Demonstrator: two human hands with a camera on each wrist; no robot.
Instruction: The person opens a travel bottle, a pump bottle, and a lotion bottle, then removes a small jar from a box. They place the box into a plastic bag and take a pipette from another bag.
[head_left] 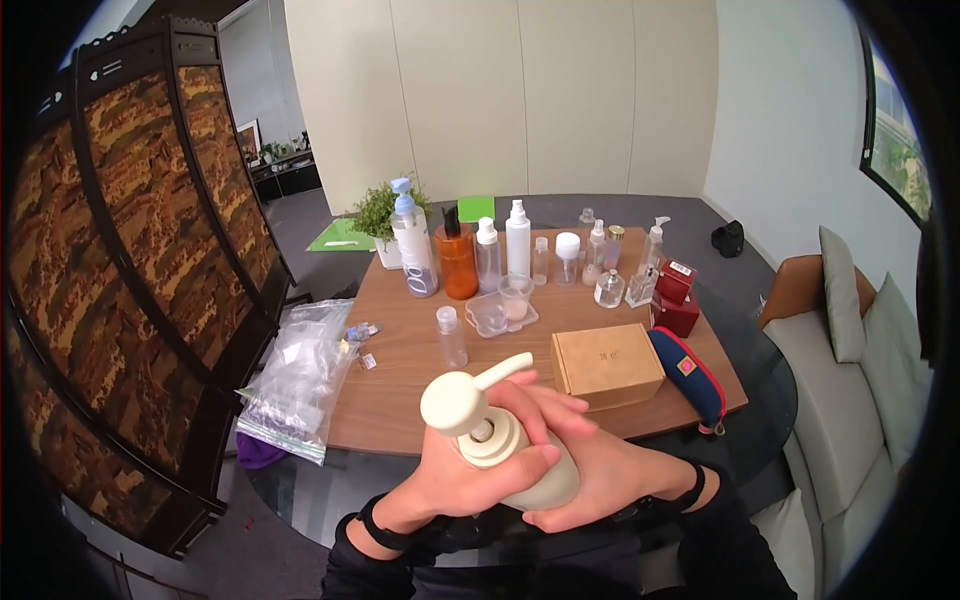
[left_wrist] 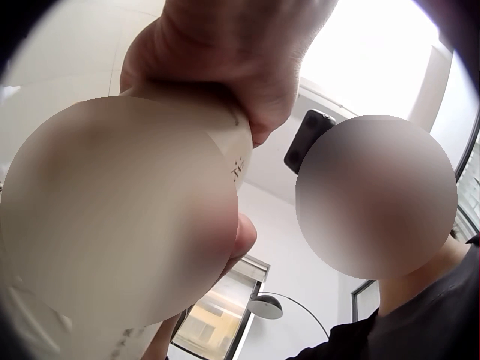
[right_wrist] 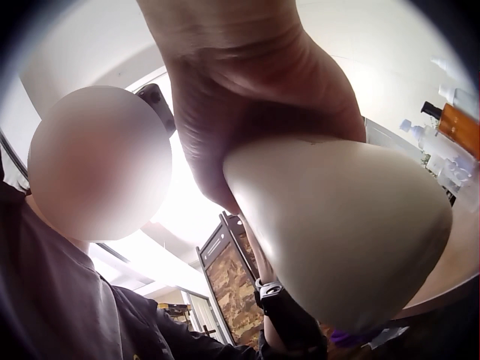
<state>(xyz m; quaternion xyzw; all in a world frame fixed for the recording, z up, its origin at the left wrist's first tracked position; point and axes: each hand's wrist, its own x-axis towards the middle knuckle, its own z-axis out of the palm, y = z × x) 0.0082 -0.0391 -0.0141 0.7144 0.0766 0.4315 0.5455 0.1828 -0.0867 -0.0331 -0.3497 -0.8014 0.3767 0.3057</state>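
A cream pump bottle (head_left: 545, 480) is held tilted above the table's near edge in the head view, its pump head (head_left: 455, 402) toward the left and its spout pointing right. My left hand (head_left: 455, 480) grips it around the neck and shoulder, thumb across the front. My right hand (head_left: 600, 470) wraps the body from the right, its fingers reaching behind the neck. In the right wrist view the bottle's rounded body (right_wrist: 337, 225) lies under my right hand (right_wrist: 255, 97). The left wrist view shows the bottle (left_wrist: 217, 124) against my left hand (left_wrist: 225, 52).
On the wooden table (head_left: 400, 400) stand a cardboard box (head_left: 605, 365), a small clear bottle (head_left: 451, 338), a clear tray (head_left: 490, 318), an orange bottle (head_left: 456, 265) and several other bottles. A blue pouch (head_left: 688, 375) and red boxes (head_left: 675, 312) lie right; plastic bags (head_left: 300, 370) hang left.
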